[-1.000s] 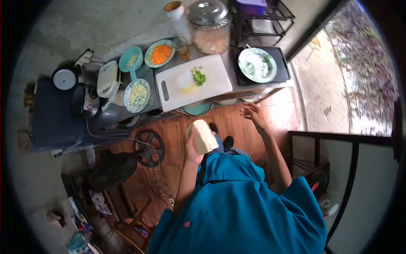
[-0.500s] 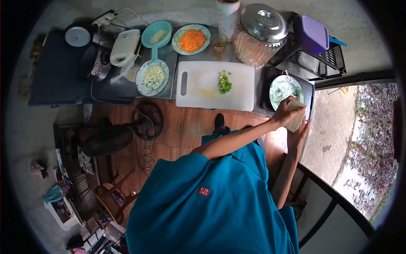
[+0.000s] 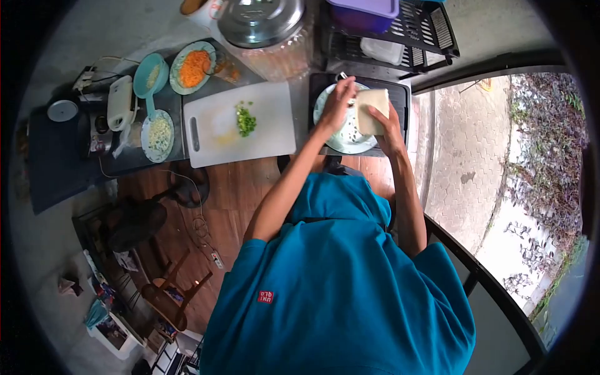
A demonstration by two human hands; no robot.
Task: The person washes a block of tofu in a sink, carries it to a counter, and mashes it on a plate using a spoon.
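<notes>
Beside the metal handle tip [image 3: 342,75] of a utensil, my left hand [image 3: 336,107] is over the plate's left part, fingers drawn together; what they pinch is too small to make out. My right hand [image 3: 391,130] grips a pale, square, flat-sided piece [image 3: 371,111], thumb across its face. Both hands are above a patterned plate [image 3: 356,147] with white and green contents, partly hidden by them. The plate sits on a dark tray [image 3: 401,100]. To the left, chopped green pieces [image 3: 245,121] lie on a white cutting board [image 3: 275,128].
Grated orange food [image 3: 194,67] fills one plate, and pale shreds [image 3: 159,134] lie on another. Near them are a teal strainer [image 3: 145,84] and a white appliance [image 3: 120,103]. A large lidded jar [image 3: 275,53] and black rack [image 3: 431,34] stand behind.
The view has shifted right. Both hands have moved from the plate's lower right to above it. My left hand has left the pale piece and reached the handle; my right hand now holds the piece.
</notes>
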